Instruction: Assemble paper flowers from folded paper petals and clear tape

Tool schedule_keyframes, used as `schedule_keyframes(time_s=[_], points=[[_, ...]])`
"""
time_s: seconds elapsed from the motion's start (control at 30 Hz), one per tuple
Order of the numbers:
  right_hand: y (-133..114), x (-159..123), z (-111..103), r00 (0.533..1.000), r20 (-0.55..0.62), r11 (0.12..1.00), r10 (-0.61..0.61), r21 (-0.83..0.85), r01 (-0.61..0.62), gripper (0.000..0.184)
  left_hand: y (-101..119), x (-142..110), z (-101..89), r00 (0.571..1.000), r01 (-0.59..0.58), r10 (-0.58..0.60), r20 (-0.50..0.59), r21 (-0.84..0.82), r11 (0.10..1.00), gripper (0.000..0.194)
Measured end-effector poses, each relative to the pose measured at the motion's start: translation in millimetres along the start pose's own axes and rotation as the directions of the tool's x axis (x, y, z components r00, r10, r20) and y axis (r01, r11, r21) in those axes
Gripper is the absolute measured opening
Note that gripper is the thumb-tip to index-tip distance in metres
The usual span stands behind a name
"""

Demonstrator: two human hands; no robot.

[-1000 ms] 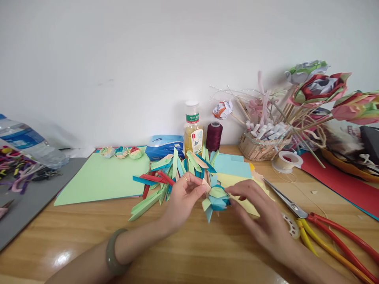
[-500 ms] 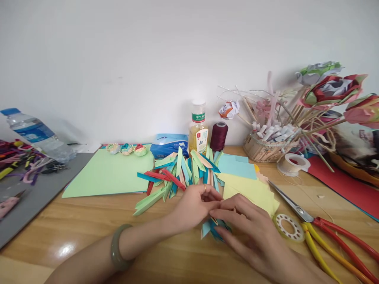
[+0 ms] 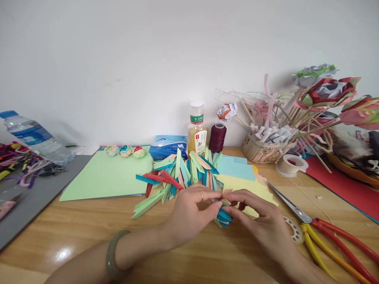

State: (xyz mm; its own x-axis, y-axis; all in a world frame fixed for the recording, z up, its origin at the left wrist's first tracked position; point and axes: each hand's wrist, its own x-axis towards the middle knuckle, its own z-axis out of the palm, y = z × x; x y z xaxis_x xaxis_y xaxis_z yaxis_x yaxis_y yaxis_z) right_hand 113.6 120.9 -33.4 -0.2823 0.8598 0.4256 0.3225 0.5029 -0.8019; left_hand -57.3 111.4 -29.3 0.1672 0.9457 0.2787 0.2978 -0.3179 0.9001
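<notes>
Between my two hands is a small bundle of folded paper (image 3: 224,218), mostly blue with a pale piece on top. My left hand (image 3: 197,207) pinches its left side with thumb and fingers; a ring and a green bangle show on that arm. From the right, my right hand (image 3: 256,221) grips the bundle between thumb and fingertips. The fingers partly cover it. Just beyond my hands lies a pile of folded paper strips (image 3: 177,173) in green, blue, red and peach. Yellow paper sheets (image 3: 248,191) lie behind my right hand.
Large scissors (image 3: 304,217) and a tape roll (image 3: 294,230) lie at right. Behind the pile stand a tissue pack (image 3: 168,146), a drink bottle (image 3: 197,130) and a thread cone (image 3: 218,138). A basket (image 3: 268,148) holds paper flowers. Green paper (image 3: 106,173) lies left.
My right hand has shifted up and right, its fingers now curled around the bundle's right side. The blue bundle shows more clearly between the hands. The view has moved slightly.
</notes>
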Motion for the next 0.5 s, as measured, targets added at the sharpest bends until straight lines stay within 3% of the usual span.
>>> schedule_keyframes(time_s=[0.13, 0.37, 0.5], points=[[-1.1, -1.6, 0.3, 1.000, -0.020, 1.000, -0.006, -0.018, 0.006, 0.009, 0.3, -0.8, 2.5, 0.990, -0.111, 0.116, -0.084, 0.055, 0.992, 0.017], [-2.5, -3.7, -2.2, 0.968, -0.045, 0.959, -0.247, -0.152, 0.238, 0.016, 3.0, -1.6, 4.0, 0.930, -0.330, 0.345, -0.128, 0.123, 0.936, 0.017], [-1.1, -5.0, -3.6, 0.951, -0.025, 0.934, -0.308, -0.198, 0.297, 0.020, 1.0, -0.5, 4.7, 0.907, -0.381, 0.401, -0.128, 0.157, 0.911, 0.017]])
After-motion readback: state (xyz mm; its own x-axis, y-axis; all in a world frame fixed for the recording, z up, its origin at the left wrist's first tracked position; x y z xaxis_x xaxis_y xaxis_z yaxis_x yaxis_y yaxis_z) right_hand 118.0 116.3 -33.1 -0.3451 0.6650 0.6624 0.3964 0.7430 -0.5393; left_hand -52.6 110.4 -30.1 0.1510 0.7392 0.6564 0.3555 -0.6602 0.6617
